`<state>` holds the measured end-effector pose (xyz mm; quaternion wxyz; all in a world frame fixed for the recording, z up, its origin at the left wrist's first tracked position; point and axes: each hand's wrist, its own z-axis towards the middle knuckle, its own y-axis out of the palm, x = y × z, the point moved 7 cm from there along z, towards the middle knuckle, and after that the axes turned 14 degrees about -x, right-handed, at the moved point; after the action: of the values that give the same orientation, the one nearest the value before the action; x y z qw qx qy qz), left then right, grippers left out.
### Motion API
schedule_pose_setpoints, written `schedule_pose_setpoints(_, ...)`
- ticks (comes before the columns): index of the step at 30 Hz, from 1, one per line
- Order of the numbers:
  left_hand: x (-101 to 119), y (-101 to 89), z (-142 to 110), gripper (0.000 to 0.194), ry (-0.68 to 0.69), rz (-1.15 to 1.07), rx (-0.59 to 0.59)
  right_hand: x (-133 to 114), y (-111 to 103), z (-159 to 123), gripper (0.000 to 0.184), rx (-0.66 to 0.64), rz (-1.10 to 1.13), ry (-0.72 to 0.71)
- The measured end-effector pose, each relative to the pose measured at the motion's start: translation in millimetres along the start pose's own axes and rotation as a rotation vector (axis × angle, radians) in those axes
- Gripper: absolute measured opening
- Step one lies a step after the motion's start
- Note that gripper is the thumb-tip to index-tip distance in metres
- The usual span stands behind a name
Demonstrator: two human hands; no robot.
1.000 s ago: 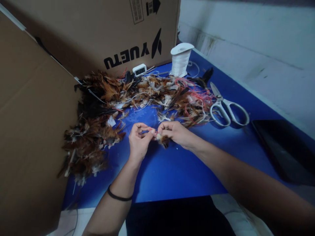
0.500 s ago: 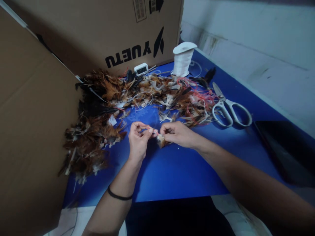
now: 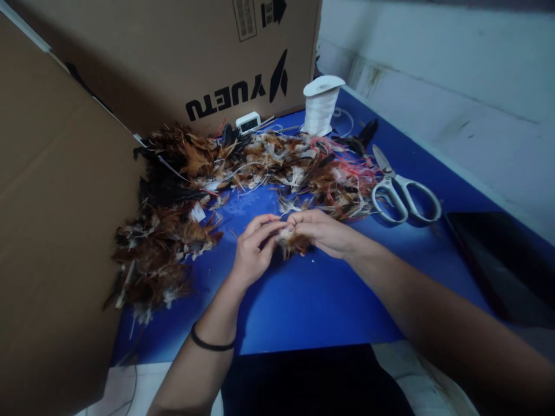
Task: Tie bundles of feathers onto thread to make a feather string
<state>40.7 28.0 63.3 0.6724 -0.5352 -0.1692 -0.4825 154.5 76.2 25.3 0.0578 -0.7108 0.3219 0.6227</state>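
Between my two hands is a small bunch of brown and white feathers (image 3: pixel 291 242), above the blue tabletop. My left hand (image 3: pixel 256 245) has its fingers closed at the pale quill end of the bunch, with a bit of red string near its fingertips. From the other side, my right hand (image 3: pixel 323 232) pinches the bunch close to my left fingertips. Just beyond the hands lie loose feathers (image 3: pixel 295 202) at the edge of a long heap.
Feather piles (image 3: pixel 165 242) curve along the left and back. Scissors (image 3: pixel 405 196) lie at the right, near tangled pink string (image 3: pixel 353 167). A white spool (image 3: pixel 321 107) and small digital display (image 3: pixel 248 123) stand behind. Cardboard boxes (image 3: pixel 130 63) wall the left and back; a dark flat object (image 3: pixel 498 260) lies far right.
My left hand has moved right, up to my right hand, and now closes on the quill end. More of the feather bunch shows below the fingers.
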Motion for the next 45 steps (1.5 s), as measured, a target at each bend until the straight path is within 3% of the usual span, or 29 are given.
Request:
schedule_pose_setpoints(3,5,-1.7,-2,0.017,0.047,0.107,0.044,1,-1,0,0.014,-0.022,0.036,-0.003)
schedule_pose_setpoints(6,-5,-4.7,-4,0.011,-0.053,0.053,0.103,-2,1,2,0.013,-0.041,0.006,-0.04)
schedule_pose_setpoints(12,-30,6.8,-6,0.017,-0.29,-0.452,0.097,-17,-4,0,0.016,0.118,-0.154,-0.205)
schedule_pose_setpoints(18,-37,15.9,-8,0.025,-0.371,-0.621,0.084,-18,3,2,0.025,0.041,-0.194,-0.335)
schedule_pose_setpoints(27,-40,8.2,-10,0.021,-0.327,-0.421,0.135,-17,-6,1,0.029,0.236,-0.389,-0.348)
schedule_pose_setpoints(32,-42,10.6,-9,0.024,-0.366,-0.599,0.191,-16,-4,0,0.024,0.247,-0.413,-0.297)
schedule_pose_setpoints(37,-51,7.7,-8,0.032,-0.407,-0.747,0.257,-20,-15,-4,0.018,0.388,-0.609,-0.32)
schedule_pose_setpoints(45,-57,-4.3,-7,0.032,-0.344,-0.734,0.339,-27,-14,-9,0.013,0.479,-0.973,-0.337)
